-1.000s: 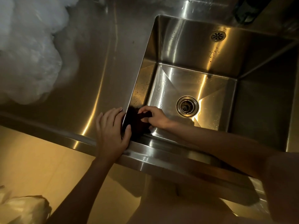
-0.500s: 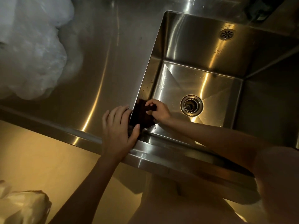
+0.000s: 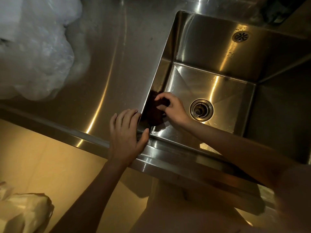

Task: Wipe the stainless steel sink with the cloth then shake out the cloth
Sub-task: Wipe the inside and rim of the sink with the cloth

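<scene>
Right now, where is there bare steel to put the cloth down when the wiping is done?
The counter is bare between the white plastic bag and the sink rim. The basin floor is free around the drain, toward the far wall. The near-left corner is crowded: the right hand grips the dark cloth there, and the left hand rests on the rim.

Dim, warm yellow light; bright glare streaks run across the sink [image 3: 210, 47] steel, its right wall in deep shadow; frame edges blur and bend.
</scene>
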The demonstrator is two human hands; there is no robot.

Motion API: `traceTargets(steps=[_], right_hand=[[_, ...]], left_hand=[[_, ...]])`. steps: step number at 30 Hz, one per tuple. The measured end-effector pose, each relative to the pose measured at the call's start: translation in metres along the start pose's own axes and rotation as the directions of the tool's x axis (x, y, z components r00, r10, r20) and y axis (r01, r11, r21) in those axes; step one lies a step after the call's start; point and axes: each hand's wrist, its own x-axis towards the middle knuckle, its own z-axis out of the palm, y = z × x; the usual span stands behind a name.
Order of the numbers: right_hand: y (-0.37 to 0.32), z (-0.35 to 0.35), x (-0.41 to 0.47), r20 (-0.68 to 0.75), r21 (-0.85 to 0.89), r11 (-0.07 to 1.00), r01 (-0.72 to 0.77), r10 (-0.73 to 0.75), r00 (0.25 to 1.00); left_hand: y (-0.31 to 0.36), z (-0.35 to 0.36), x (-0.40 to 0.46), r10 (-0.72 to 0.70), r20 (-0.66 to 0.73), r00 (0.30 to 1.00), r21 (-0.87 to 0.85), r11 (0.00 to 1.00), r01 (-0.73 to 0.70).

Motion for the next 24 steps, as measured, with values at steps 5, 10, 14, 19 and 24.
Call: traceTargets(steps=[5,10,14,19,24], right_hand=[[-0.064,-0.028,-0.011,0.033,0.085,0.987,0.14,-0.143,0.989],[-0.032,-0.014,0.008,-0.01,0.002,0.999,0.052,-0.052,0.999],[0.024,0.007,0.034,-0.071,-0.087,0.991,-0.1,0.094,0.993],[0.065,0.024,0.053,-0.106,-0.128,0.96,-0.251,0.238,0.965],[0.056,0.017,0.051,-0.117,-0.072,0.962,-0.264,0.254,0.96]], left_hand=[[0.0,0.001,0.0,-0.002,-0.003,1.0,0.025,1.0,0.002],[-0.001,0.003,0.001,0.004,-0.024,1.0,0.031,1.0,-0.003],[-0.001,0.004,0.0,0.013,-0.054,0.998,0.015,1.0,-0.012],[-0.001,0.003,-0.001,0.021,-0.07,0.997,0.005,1.0,-0.021],[-0.002,0.004,-0.002,0.028,-0.086,0.996,-0.002,1.0,-0.028]])
